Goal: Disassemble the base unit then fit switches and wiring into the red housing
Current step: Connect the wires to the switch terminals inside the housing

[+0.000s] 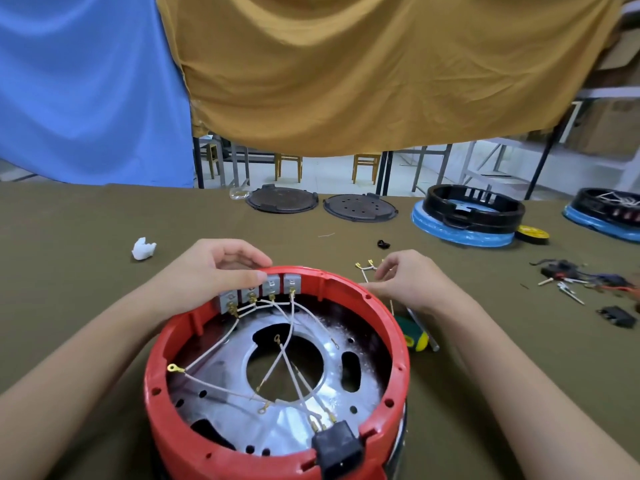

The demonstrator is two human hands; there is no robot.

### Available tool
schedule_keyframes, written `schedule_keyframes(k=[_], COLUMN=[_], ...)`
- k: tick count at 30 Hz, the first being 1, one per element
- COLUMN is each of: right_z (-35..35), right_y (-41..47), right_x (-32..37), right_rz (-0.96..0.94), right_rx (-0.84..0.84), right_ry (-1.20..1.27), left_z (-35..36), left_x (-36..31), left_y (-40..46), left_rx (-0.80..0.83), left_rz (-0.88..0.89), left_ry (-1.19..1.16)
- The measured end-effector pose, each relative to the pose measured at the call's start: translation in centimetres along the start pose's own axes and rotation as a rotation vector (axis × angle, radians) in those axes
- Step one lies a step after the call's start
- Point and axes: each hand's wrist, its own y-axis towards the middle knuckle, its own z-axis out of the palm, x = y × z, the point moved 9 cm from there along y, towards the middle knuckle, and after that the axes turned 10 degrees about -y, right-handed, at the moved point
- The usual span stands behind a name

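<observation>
Black power socket (337,452) sits seated in the near rim of the red housing (173,441), nearest the viewer, with several white leads running from its back across the silver plate (221,410) inside. The housing lies open side up on the olive table cover (69,271) and serves as the landmark for everything else.

On its far rim four grey switches (263,292) stand side by side in their slots, each with a brass terminal and a white wire (207,355) hanging into the housing. Judging by this, the switch fitting looks largely done. Several ring lugs lie loose over the plate, one resting against the housing's left inner wall, so the wiring seems unfinished.

The left hand (214,271) presses on the far rim, thumb against the tops of the switches, apparently steadying or seating them. The right hand (405,282), just beyond the housing's right rim, pinches a short white jumper wire (365,271) with brass ends, likely the next lead to fit.

A green and yellow screwdriver (414,337) lies touching the housing's right side. Well beyond the housing sit two dark round covers (282,200) and a black ring on a blue base (467,216), which suggests the disassembly is done
</observation>
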Motion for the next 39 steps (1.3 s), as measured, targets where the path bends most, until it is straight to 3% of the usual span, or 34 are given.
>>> schedule_keyframes(k=[6,13,16,23,28,35,39], right_z=[-2.6,-0.7,0.4,-3.7,-0.8,-4.2,-2.8], right_y=[-0.4,-1.3,-1.7,-1.4,-2.9,-0.9,-1.1], right_x=[-1.1,-1.7,-1.6,-4.7,-5.1,-5.6,-5.1], right_rz=[0.045,0.129,0.158,0.259,0.347,0.269,0.263], right_rx=[-0.093,0.144,0.249,0.029,0.345,0.019,0.064], right_ry=[0.050,-0.246,-0.260,-0.092,-0.066,-0.150,-0.176], left_z=[0.0,0.0,0.3,1.7,1.9,1.8,1.9], left_x=[0.0,-0.1,-0.1,-0.3,-0.4,-0.5,-0.5], left_y=[-0.2,-0.2,-0.2,-0.5,-0.5,-0.6,-0.5], left_rx=[-0.007,-0.010,0.009,0.104,0.111,0.104,0.097], left_rz=[-0.016,-0.017,-0.015,-0.004,-0.003,0.001,0.011], left_ry=[0.002,0.024,0.012,-0.034,-0.029,-0.010,-0.015])
